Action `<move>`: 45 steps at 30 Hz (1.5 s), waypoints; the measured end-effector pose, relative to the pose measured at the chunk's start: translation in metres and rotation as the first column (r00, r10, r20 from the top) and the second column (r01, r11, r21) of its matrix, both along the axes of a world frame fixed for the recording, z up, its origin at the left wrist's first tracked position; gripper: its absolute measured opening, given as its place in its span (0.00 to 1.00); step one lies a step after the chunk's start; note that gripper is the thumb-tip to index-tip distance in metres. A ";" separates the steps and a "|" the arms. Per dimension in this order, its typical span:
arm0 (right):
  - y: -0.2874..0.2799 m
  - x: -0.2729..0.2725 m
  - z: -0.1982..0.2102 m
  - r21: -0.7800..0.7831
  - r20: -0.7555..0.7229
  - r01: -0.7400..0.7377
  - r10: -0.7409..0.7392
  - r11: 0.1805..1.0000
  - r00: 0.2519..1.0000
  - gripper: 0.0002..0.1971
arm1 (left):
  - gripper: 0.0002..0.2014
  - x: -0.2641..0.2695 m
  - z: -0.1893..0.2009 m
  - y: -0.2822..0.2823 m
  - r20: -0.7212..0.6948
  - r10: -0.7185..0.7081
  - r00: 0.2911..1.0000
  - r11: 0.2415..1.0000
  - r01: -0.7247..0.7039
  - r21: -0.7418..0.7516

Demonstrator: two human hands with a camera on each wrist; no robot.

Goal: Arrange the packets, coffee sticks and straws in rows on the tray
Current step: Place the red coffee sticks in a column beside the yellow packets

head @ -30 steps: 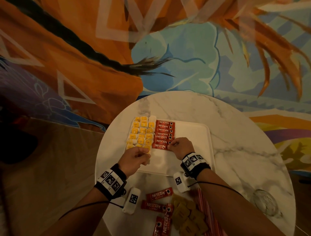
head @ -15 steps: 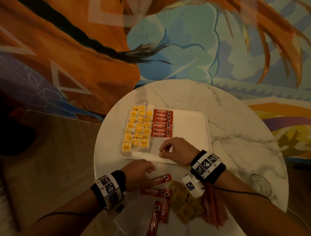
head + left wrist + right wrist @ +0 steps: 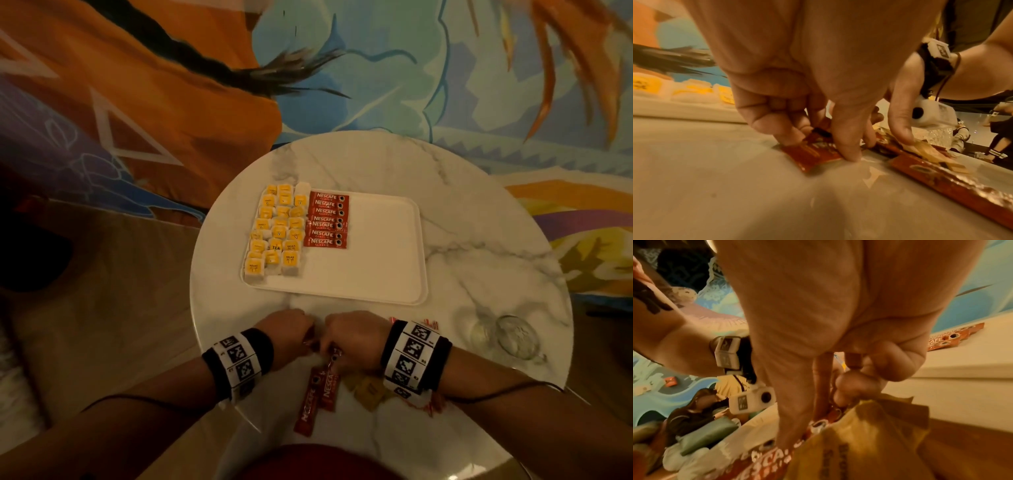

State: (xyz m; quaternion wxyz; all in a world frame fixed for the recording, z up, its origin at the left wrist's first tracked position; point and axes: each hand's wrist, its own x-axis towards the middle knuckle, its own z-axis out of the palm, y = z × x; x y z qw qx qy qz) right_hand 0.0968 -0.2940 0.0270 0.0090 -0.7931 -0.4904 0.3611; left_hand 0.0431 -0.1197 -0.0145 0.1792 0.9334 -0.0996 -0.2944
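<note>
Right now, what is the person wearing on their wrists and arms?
Both forearms are bare, with no sleeves. Each wrist has a black band wrapped with a white strip printed with square black-and-white coded markers; the right wrist's band matches. A small white boxy camera with a round dark lens sits under the wrist, and a thin dark cable trails back along each forearm.
</note>
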 end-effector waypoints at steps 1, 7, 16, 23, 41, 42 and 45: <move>0.000 -0.001 -0.001 -0.006 0.023 -0.015 0.015 1.000 1.000 0.11 | 0.08 -0.001 0.001 0.000 0.001 -0.005 1.000 1.000 0.005 -0.008; 0.002 -0.005 -0.004 -0.030 0.076 -0.067 0.069 0.997 0.995 0.09 | 0.18 -0.012 -0.006 0.004 0.075 0.002 0.997 0.998 -0.008 0.068; -0.003 0.006 0.010 0.045 0.062 0.018 -0.021 0.999 0.998 0.09 | 0.18 -0.010 -0.002 -0.006 0.063 -0.008 0.998 0.983 -0.003 0.184; -0.014 0.022 0.018 0.110 0.066 0.094 -0.102 0.989 0.993 0.09 | 0.17 -0.016 0.007 -0.001 -0.044 -0.035 0.998 0.966 0.045 0.255; -0.037 0.049 0.026 0.274 0.029 0.292 -0.311 0.916 0.950 0.05 | 0.26 -0.031 0.018 -0.005 -0.164 0.137 0.977 0.983 -0.114 0.142; -0.036 0.049 0.025 0.278 0.028 0.290 -0.309 0.916 0.951 0.05 | 0.26 -0.033 0.018 -0.005 -0.180 0.134 0.974 0.982 -0.107 0.153; -0.033 0.046 0.023 0.290 0.024 0.288 -0.308 0.913 0.951 0.06 | 0.27 -0.040 0.021 -0.006 -0.200 0.092 0.976 0.984 -0.058 0.166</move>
